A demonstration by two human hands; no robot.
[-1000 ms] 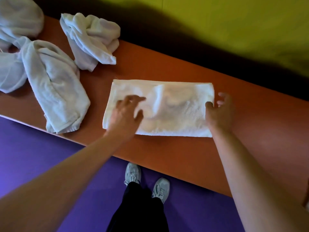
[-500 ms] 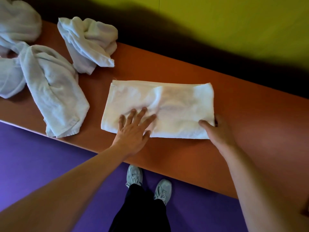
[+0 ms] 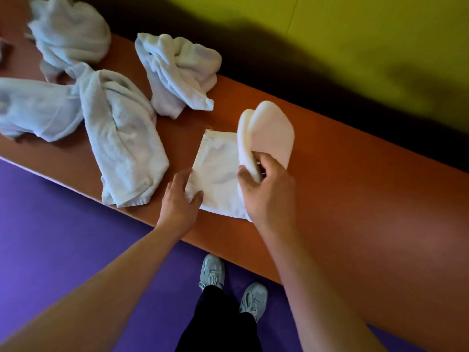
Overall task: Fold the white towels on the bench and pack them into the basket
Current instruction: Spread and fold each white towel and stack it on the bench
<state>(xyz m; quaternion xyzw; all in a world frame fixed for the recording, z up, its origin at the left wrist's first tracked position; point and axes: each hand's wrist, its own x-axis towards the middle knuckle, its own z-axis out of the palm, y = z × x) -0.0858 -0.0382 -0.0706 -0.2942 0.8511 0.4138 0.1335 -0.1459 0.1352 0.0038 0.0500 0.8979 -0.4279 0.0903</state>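
Note:
A white towel (image 3: 218, 168) lies partly folded on the orange bench (image 3: 355, 189). My right hand (image 3: 269, 189) grips its right end, which is lifted and curled over toward the left in a rounded loop. At the towel's near left corner my left hand (image 3: 180, 199) pinches the cloth, thumb on top, and holds it down on the bench. Several loose white towels lie unfolded to the left: one long one (image 3: 124, 148), one crumpled one (image 3: 177, 69) behind it, and one bundle (image 3: 71, 34) at the far left. No basket is in view.
The bench runs from upper left to lower right, with bare orange surface to the right of my hands. A yellow-green wall (image 3: 368, 47) stands behind it. The purple floor (image 3: 63, 237) and my two grey shoes (image 3: 231, 283) lie below the bench's near edge.
My right hand has taken hold of the towel's right end and lifted it over toward the left. My left hand slid from the towel's middle to its near left corner. The view shifted left.

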